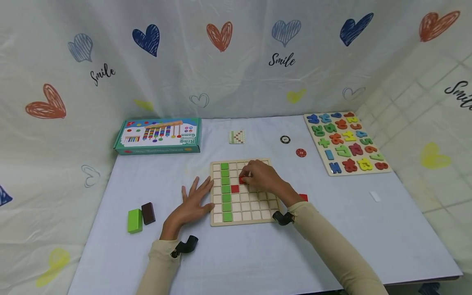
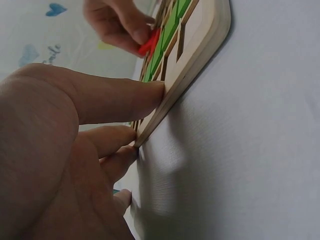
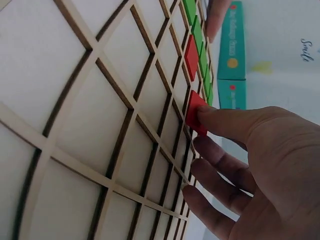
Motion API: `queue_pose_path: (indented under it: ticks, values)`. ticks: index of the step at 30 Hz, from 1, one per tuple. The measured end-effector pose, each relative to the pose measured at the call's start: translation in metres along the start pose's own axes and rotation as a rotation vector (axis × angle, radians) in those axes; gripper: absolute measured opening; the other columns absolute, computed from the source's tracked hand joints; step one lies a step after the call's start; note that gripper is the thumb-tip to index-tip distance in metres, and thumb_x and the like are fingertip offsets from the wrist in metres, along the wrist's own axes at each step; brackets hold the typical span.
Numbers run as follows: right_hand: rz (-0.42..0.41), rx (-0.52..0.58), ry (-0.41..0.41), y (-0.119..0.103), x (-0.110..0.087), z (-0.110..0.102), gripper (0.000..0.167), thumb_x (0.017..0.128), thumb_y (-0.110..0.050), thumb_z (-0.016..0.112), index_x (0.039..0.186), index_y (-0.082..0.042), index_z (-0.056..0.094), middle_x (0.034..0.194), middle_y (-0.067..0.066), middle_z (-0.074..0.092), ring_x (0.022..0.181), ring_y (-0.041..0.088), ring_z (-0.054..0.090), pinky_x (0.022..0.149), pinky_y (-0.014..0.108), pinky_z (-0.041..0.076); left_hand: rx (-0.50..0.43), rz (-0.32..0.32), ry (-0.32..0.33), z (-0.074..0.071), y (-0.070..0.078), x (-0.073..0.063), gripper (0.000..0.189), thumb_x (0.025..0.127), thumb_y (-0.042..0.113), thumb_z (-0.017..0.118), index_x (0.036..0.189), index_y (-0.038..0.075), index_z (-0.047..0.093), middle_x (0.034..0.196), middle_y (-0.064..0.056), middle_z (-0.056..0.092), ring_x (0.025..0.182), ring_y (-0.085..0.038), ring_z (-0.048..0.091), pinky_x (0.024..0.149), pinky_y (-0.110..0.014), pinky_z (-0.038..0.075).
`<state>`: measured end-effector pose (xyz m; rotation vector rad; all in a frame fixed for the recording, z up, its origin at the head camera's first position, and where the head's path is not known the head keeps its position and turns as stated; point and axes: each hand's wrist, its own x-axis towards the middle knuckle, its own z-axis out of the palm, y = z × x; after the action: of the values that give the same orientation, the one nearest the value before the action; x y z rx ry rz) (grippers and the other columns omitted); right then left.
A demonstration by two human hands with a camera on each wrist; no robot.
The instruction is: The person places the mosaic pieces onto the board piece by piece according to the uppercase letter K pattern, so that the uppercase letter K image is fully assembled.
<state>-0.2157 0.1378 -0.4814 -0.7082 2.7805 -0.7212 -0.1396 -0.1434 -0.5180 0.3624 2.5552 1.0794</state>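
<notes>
A wooden grid board (image 1: pixel 254 205) lies on the table, with a column of green square tiles (image 1: pixel 226 189) near its left side. A red tile (image 1: pixel 234 189) sits in a cell right of that column. My right hand (image 1: pixel 264 177) pinches another red tile (image 3: pixel 195 114) between thumb and fingers, over the upper middle cells. In the right wrist view this tile is tilted at the grid. My left hand (image 1: pixel 189 209) rests at the board's left edge, fingers spread, its thumb tip (image 2: pixel 152 97) touching the wooden rim.
Left of the board stand a green block (image 1: pixel 135 221) and a dark brown block (image 1: pixel 148 213). Behind are a game box (image 1: pixel 162 137), a pattern card (image 1: pixel 237 137), a black chip (image 1: pixel 285 139) and a red chip (image 1: pixel 300 153). A puzzle board (image 1: pixel 323 164) lies back right. Something red (image 1: pixel 304 197) shows by my right wrist.
</notes>
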Motion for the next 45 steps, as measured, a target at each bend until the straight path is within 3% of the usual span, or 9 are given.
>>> queue_pose_path:
  ticks: [15,26,33,39,45]
  values:
    - [0.022,-0.061,0.057,0.002,-0.008,0.005,0.013,0.100,-0.021,0.075,0.107,-0.017,0.085,0.102,-0.001,0.073,0.093,0.016,0.063,0.074,0.036,0.055,-0.001,0.004,-0.003,0.003,0.000,-0.001,0.083,0.099,0.015,0.069,0.169,0.014,0.027,0.179,-0.003,0.014,0.165,-0.033,-0.015,0.118,-0.069,-0.028]
    - [0.060,-0.062,0.107,0.015,-0.016,-0.006,0.021,0.101,-0.027,0.073,0.116,-0.015,0.080,0.103,-0.001,0.072,0.098,0.017,0.064,0.078,0.038,0.057,0.005,0.005,-0.008,0.001,-0.001,0.000,0.083,0.099,0.016,0.069,0.170,0.014,0.025,0.179,-0.004,0.013,0.165,-0.034,-0.015,0.117,-0.069,-0.028]
    - [0.078,-0.052,0.068,0.027,-0.026,-0.024,0.027,0.101,-0.028,0.073,0.122,-0.012,0.078,0.110,0.004,0.073,0.100,0.021,0.067,0.081,0.043,0.059,0.016,0.001,-0.013,0.001,-0.002,0.001,0.083,0.100,0.016,0.069,0.170,0.014,0.025,0.179,-0.004,0.013,0.165,-0.033,-0.015,0.117,-0.069,-0.028]
    - [0.172,-0.040,-0.015,0.036,-0.048,-0.050,0.036,0.100,-0.027,0.073,0.131,-0.008,0.073,0.121,0.011,0.072,0.113,0.029,0.067,0.093,0.050,0.059,0.021,0.004,-0.020,0.000,-0.001,0.000,0.083,0.100,0.016,0.068,0.170,0.014,0.023,0.179,-0.004,0.012,0.164,-0.034,-0.016,0.117,-0.069,-0.028]
    - [0.243,-0.071,-0.100,0.058,-0.076,-0.065,0.040,0.096,-0.025,0.078,0.131,-0.006,0.072,0.126,0.015,0.072,0.114,0.033,0.068,0.096,0.053,0.059,0.023,0.001,-0.028,-0.001,0.000,-0.001,0.084,0.100,0.018,0.068,0.170,0.015,0.022,0.179,-0.003,0.011,0.165,-0.033,-0.016,0.117,-0.068,-0.029]
